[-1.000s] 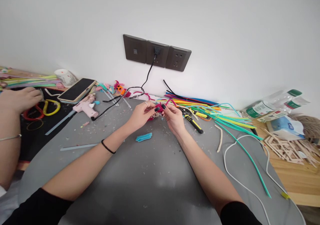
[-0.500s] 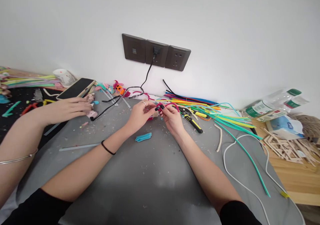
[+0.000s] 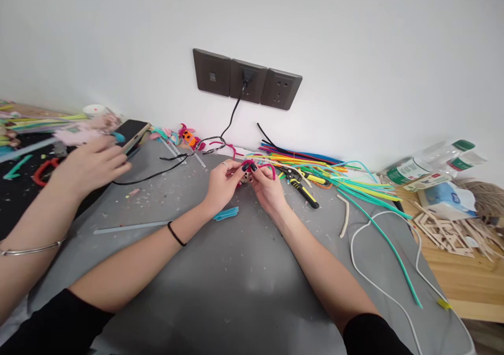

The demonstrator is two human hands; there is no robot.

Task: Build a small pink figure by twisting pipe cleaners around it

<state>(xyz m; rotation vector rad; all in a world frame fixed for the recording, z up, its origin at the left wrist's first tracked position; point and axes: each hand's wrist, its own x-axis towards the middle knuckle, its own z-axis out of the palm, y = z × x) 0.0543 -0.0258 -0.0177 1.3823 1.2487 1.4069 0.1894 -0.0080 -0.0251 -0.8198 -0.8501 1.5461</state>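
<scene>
Between my two hands, above the grey table (image 3: 236, 271), is a dark pink pipe cleaner (image 3: 270, 167). My left hand (image 3: 225, 184) pinches it with thumb and forefinger; my right hand (image 3: 265, 184) pinches it close beside, and one bent end sticks out over the right fingers. Part of the piece is hidden behind my fingers. Just below my left hand lies a folded light blue bundle (image 3: 227, 213). To the right of my right hand rest black-and-yellow pliers (image 3: 302, 189).
Another person's hand (image 3: 92, 163) holds a blurred pale pink piece on the left, near a phone (image 3: 136, 132). Coloured pipe cleaners (image 3: 311, 160) lie along the wall. A black cord (image 3: 232, 116) runs from the socket. Wooden sticks (image 3: 444, 234) and plastic bottles (image 3: 444, 158) stand right.
The other person's hand has lifted the pale pink piece up and to the left, its cord trailing. My hands stay close together, with the pink pipe cleaner's bent end shifted slightly left.
</scene>
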